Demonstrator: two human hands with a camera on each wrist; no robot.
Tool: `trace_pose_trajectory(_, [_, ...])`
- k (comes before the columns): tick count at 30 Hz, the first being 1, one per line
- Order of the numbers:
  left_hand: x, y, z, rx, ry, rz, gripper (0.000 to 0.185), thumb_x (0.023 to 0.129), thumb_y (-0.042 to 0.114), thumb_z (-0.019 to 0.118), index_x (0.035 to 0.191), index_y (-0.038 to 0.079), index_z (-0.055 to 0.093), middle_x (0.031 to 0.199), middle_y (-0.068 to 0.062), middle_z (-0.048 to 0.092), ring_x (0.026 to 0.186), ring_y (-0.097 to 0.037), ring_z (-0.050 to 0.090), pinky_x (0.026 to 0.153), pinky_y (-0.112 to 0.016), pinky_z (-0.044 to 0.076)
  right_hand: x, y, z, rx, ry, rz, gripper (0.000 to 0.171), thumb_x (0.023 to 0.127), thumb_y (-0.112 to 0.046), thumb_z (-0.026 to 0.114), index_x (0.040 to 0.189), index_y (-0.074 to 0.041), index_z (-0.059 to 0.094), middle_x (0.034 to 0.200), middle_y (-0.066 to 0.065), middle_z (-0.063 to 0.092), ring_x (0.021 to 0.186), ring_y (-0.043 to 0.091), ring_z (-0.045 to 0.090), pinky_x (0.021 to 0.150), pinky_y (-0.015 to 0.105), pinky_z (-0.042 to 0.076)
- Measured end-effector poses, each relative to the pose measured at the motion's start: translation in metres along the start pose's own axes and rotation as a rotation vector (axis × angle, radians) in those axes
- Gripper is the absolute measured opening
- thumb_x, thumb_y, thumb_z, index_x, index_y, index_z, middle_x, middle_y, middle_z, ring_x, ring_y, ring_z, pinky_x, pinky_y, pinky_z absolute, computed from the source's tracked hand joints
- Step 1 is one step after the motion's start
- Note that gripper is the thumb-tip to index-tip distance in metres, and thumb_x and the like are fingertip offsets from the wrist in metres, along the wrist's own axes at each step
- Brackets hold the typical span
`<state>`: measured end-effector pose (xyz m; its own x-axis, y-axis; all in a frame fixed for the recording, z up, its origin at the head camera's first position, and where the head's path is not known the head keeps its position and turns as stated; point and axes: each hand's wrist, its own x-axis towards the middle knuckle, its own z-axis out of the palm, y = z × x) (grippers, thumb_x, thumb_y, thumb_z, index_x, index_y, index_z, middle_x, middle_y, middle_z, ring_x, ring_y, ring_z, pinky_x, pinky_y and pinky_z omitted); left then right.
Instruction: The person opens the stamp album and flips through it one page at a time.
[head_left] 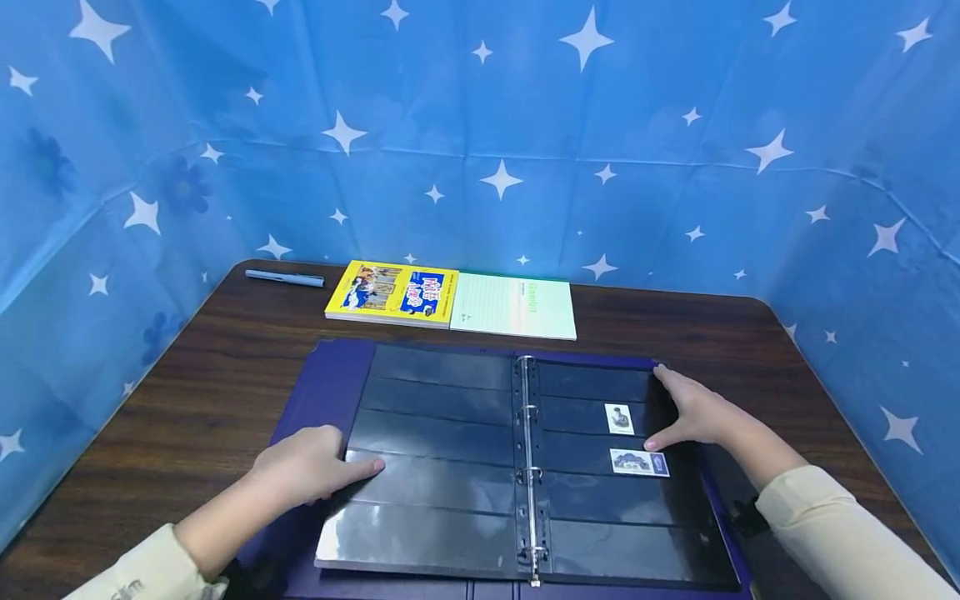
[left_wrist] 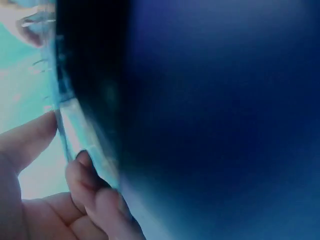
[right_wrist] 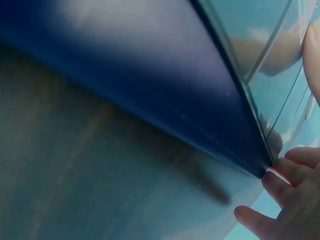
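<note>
Binder (head_left: 330, 392) lay open between my hands, left hand (head_left: 303, 467) pinching the outer edge of its left page (head_left: 427, 467), probably to lift it, while right hand (head_left: 693, 412) pressed flat beside two stamps (head_left: 637, 461), steadying that side.

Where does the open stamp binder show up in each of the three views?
Head: the binder lies open at the centre of the table, left hand on its left page edge, right hand on its right page.
Left wrist: its dark page fills the frame, close and blurred.
Right wrist: its blue cover crosses the top.
Shared landmark: the glossy page edge by the fingers.
</note>
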<state>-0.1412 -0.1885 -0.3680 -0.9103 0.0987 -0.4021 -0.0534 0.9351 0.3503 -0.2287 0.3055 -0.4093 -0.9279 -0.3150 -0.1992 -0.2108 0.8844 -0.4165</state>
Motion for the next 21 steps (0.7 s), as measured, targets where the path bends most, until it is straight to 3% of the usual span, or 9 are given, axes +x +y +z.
trace_pose_trajectory(3, [0.004,-0.004,0.009,0.111,0.04,0.011,0.062,0.073,0.072,0.058,0.057,0.013,0.048,0.052,0.003,0.041,0.047,-0.013,0.039,0.043,-0.03,0.028,0.0,-0.002,0.0,0.004,-0.006,0.009,0.127,0.057,-0.049,0.085,0.142,0.014,0.015,0.145,0.036,0.015,0.132,0.05,0.017,0.103,0.059,0.02])
trace_pose_trajectory(7, [0.005,-0.004,0.014,0.232,0.095,0.042,0.059,0.07,0.068,0.064,0.062,0.012,0.049,0.057,0.002,0.039,0.051,-0.016,0.041,0.047,-0.036,0.034,-0.003,-0.003,-0.001,-0.012,0.006,0.003,0.121,0.06,-0.048,0.084,0.142,0.013,0.019,0.144,0.035,0.021,0.131,0.05,0.02,0.101,0.06,0.022])
trace_pose_trajectory(10, [0.006,-0.001,0.02,0.307,0.22,0.175,0.063,0.068,0.066,0.068,0.083,0.005,0.059,0.075,-0.006,0.052,0.07,-0.025,0.052,0.057,-0.044,0.043,-0.008,-0.003,-0.001,-0.023,0.045,-0.009,0.12,0.058,-0.051,0.084,0.142,0.01,0.023,0.142,0.032,0.028,0.126,0.047,0.028,0.096,0.061,0.028])
trace_pose_trajectory(13, [0.007,0.004,0.027,0.346,0.319,0.408,0.088,0.066,0.068,0.069,0.12,0.0,0.054,0.116,-0.019,0.053,0.106,-0.037,0.05,0.076,-0.054,0.045,-0.01,0.0,-0.003,-0.002,0.107,-0.032,0.121,0.057,-0.049,0.085,0.144,0.007,0.023,0.144,0.03,0.026,0.125,0.046,0.027,0.095,0.062,0.028])
trace_pose_trajectory(15, [0.006,0.007,0.031,0.328,0.265,0.539,0.101,0.064,0.072,0.066,0.134,0.002,0.045,0.137,-0.023,0.04,0.123,-0.041,0.037,0.087,-0.059,0.04,-0.011,0.001,-0.005,0.042,0.163,-0.044,0.121,0.058,-0.044,0.087,0.144,0.008,0.019,0.144,0.032,0.021,0.122,0.046,0.03,0.093,0.061,0.031])
trace_pose_trajectory(17, [0.004,0.009,0.035,0.29,0.145,0.622,0.11,0.061,0.074,0.065,0.142,0.005,0.037,0.147,-0.023,0.026,0.133,-0.042,0.024,0.094,-0.063,0.032,-0.011,0.002,-0.006,0.101,0.226,-0.036,0.116,0.063,-0.038,0.086,0.144,0.01,0.017,0.141,0.034,0.021,0.114,0.045,0.041,0.089,0.056,0.039])
trace_pose_trajectory(19, [0.001,0.011,0.037,0.279,0.038,0.645,0.116,0.057,0.075,0.065,0.145,0.006,0.033,0.15,-0.024,0.019,0.135,-0.042,0.018,0.096,-0.064,0.027,-0.013,0.003,-0.006,0.197,0.279,0.011,0.101,0.075,-0.033,0.08,0.142,0.011,0.019,0.133,0.035,0.032,0.096,0.039,0.053,0.075,0.048,0.048])
trace_pose_trajectory(21, [-0.002,0.012,0.039,0.284,-0.007,0.645,0.119,0.054,0.074,0.067,0.144,0.005,0.033,0.15,-0.025,0.018,0.135,-0.043,0.017,0.097,-0.064,0.026,-0.016,0.004,-0.005,0.294,0.295,0.078,0.081,0.086,-0.031,0.069,0.138,0.011,0.024,0.114,0.031,0.047,0.072,0.03,0.056,0.058,0.039,0.05])
